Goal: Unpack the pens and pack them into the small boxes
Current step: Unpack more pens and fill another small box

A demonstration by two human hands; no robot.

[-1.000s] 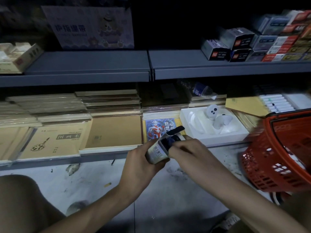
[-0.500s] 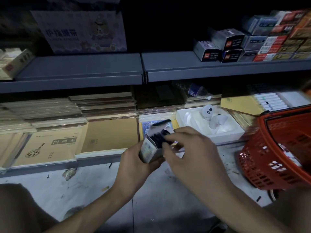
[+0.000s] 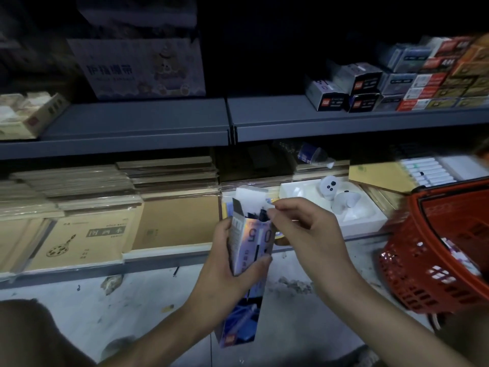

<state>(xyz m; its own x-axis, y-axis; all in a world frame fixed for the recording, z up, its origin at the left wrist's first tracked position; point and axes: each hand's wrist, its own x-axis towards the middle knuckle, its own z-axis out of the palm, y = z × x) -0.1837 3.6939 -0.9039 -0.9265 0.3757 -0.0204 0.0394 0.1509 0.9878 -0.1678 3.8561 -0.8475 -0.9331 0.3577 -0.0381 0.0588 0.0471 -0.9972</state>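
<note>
- Pale, dusty floor tiles [image 3: 132, 313] run under both forearms, with scraps of litter along the foot of the shelving.
- Left hand [image 3: 225, 271] grips the pen box [image 3: 251, 239] around its upper half, thumb on the front face and fingers wrapped behind.
- Held over the floor in front of the bottom shelf, the pen box is tall, narrow and nearly upright. Its front is shiny and iridescent, printed with a large "0.5" and a dark pen picture. The lower end below the hand is blue with a small red logo.
- Its top is open: a white lid flap [image 3: 251, 197] stands up behind, and the dark ends of pens [image 3: 255, 215] show inside the mouth.
- Right hand [image 3: 309, 234] pinches the right rim of that mouth between thumb and forefinger, where a small pale flap shows; the other fingers curl loosely.
- Just right of the hands, a red plastic basket [image 3: 423, 274] sits tilted on the floor.
- Behind, the bottom shelf carries stacked brown notebooks [image 3: 87, 239] and a white tray [image 3: 365, 221] holding a white figurine [image 3: 329, 186].
- Farther up, a grey shelf [image 3: 137, 120] holds a printed carton [image 3: 143, 70] on the left and piled small boxes [image 3: 365, 83] on the right.
</note>
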